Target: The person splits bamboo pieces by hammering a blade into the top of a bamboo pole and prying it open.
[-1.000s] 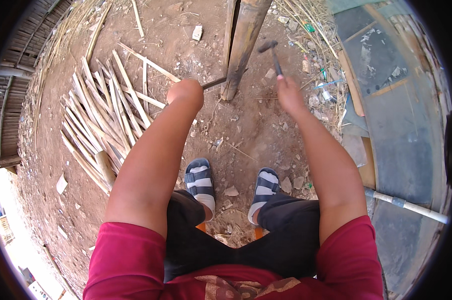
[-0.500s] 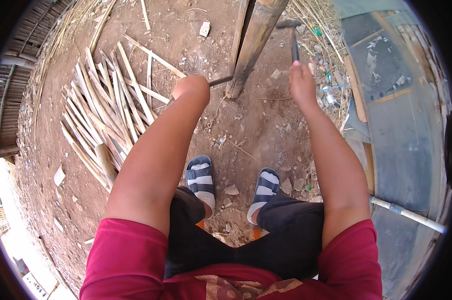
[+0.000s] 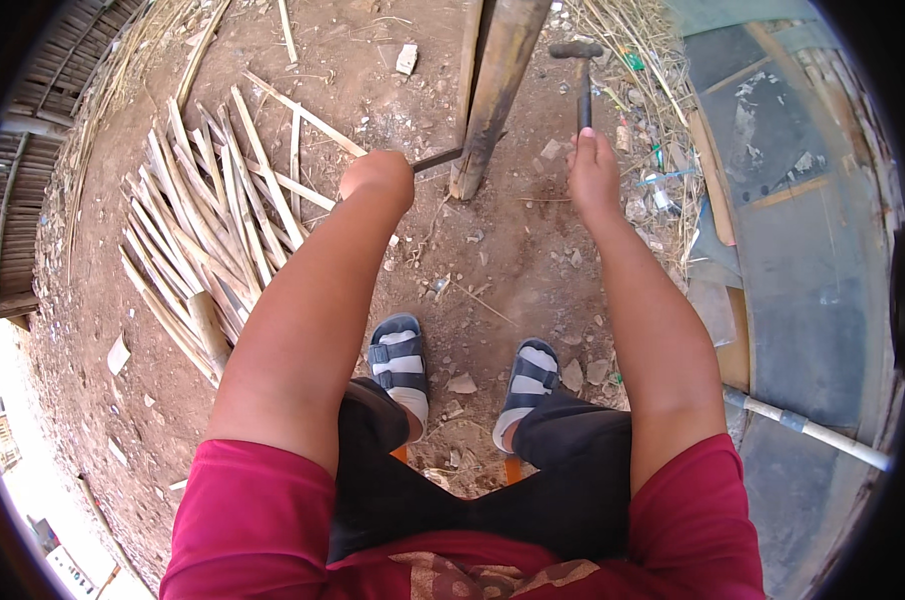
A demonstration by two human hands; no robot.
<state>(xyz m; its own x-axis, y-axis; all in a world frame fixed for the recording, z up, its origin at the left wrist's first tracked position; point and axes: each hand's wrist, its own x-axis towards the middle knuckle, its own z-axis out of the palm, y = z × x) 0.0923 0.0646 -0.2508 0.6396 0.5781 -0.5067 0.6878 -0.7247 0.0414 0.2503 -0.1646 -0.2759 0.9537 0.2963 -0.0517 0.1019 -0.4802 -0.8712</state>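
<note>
My left hand (image 3: 378,180) is closed around a dark, flat knife blade (image 3: 439,160), whose handle is hidden by the hand. The blade's far end meets the lower part of an upright bamboo pole (image 3: 501,90). A dark gap runs up the pole's left side, setting off a narrower strip (image 3: 469,75). To the right of the pole, my right hand (image 3: 595,175) grips a hammer (image 3: 585,90) by its dark handle. The hammer head is apart from both blade and bamboo.
A heap of split bamboo strips (image 3: 208,210) lies on the dirt to the left. Dry stalks and litter (image 3: 658,120) lie along the right, beside dark sheet panels (image 3: 813,300) and a pale pipe (image 3: 833,436). My sandalled feet (image 3: 398,360) rest on stony ground.
The hammer, blurred earlier, now shows sharply and slightly farther left. Both hands and the bamboo's upper part have shifted a little left in the view. The blade still meets the pole.
</note>
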